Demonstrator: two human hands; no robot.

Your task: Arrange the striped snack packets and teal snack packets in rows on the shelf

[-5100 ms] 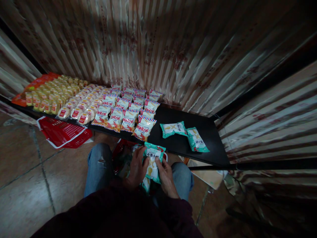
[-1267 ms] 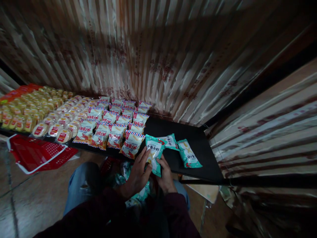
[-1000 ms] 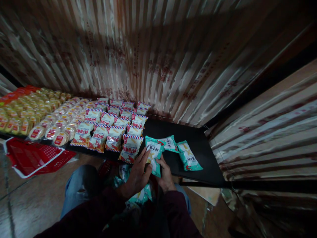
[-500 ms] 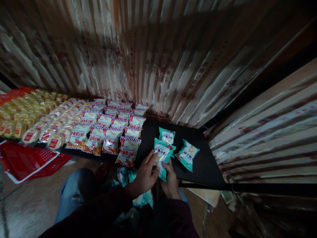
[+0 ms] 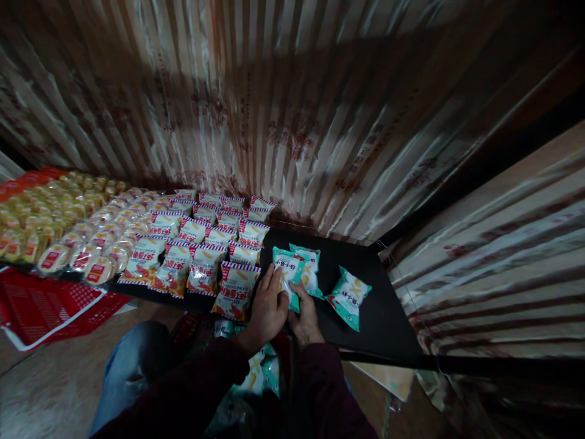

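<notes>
Between my two hands is a teal and white snack bag [image 5: 287,275], just over the black shelf. My left hand [image 5: 267,308] grips its left side, fingers along the front edge. My right hand [image 5: 304,316] closes on its lower right corner. Right behind it, a second teal snack bag [image 5: 311,268] lies on the shelf, partly covered. Farther right rests a third teal snack bag [image 5: 350,297], turned at a slant. Left of my hands stand rows of red and white snack bags [image 5: 235,291] with striped edges.
The black shelf [image 5: 379,329] runs left to right. Round packaged snacks [image 5: 100,268] and yellow packets [image 5: 27,231] fill its left end. A red basket [image 5: 59,311] sits on the floor at left. More teal bags [image 5: 256,375] lie below my arms. Pleated cloth [image 5: 292,122] hangs behind.
Both hands have carried the held teal bag a little left, closer to the red and white bags. More of the teal bag behind it now shows.
</notes>
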